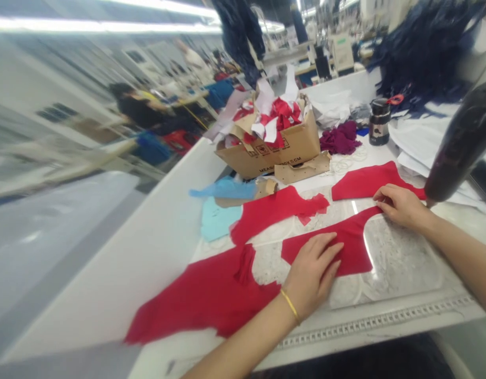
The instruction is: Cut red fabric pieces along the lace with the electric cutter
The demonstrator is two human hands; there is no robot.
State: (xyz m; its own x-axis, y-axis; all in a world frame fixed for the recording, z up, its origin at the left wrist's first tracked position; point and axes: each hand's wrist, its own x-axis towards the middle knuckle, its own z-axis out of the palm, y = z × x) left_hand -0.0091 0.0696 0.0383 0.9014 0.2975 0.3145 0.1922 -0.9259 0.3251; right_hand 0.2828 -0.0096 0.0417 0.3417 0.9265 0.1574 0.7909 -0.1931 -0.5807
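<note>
Fingers of my left hand (312, 276) (LH) lie flat and spread, released, no grip: palm-down pressure on a red knit fabric panel (347, 252), likely to keep the soft cloth from creeping. Fingers of my right hand (401, 206) (RH) are relaxed, slightly curled, tips at the panel's upper edge; no pinch visible. Panel lies on a clear curved-edge plastic sheet (403, 263) over a white work table (109, 263), its smooth face probably letting the cloth be shifted easily.

Nearby pieces:
- ragged red knit piece (199, 300), lower left, touching LH side
- long red knit strip (274, 213), ahead of the panel
- angular red knit piece (369, 181), just past RH fingertips

Farther up the table — a brown cardboard box w/ red and white offcuts (266, 155), placed within reach, apparently for scrap. Also a crumpled purple cloth scrap (341, 138), a pale blue fabric piece (217, 221) and a dark-lidded jar (379, 122). A co-worker (140, 105) sits at a separate bench.
</note>
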